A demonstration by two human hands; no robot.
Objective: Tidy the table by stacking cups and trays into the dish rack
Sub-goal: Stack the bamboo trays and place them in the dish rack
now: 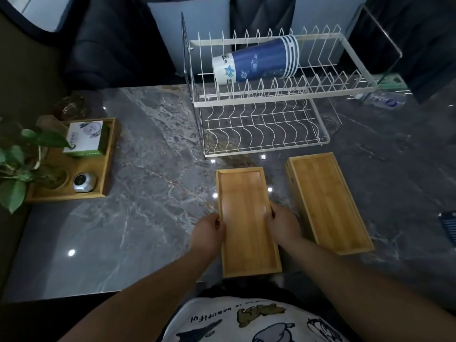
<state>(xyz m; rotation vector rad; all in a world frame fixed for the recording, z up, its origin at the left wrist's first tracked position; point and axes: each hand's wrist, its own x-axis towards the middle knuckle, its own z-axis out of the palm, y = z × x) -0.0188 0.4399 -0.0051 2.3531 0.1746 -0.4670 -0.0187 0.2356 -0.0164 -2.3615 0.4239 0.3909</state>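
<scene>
Both hands, left hand [209,229] and right hand [283,224], are gripping the long sides of a bamboo tray [246,218] overhanging the table [148,169] edge. Stacked blue cups [256,61] are lying in the dish rack [271,102]'s upper tier, their print illegible; the shirt [246,322] is showing mirrored "beautiful".

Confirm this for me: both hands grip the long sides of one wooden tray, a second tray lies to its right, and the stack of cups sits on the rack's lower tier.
Not quite. The head view shows the stack of cups lying on the rack's upper tier; the lower tier holds nothing. The rest stands.
</scene>
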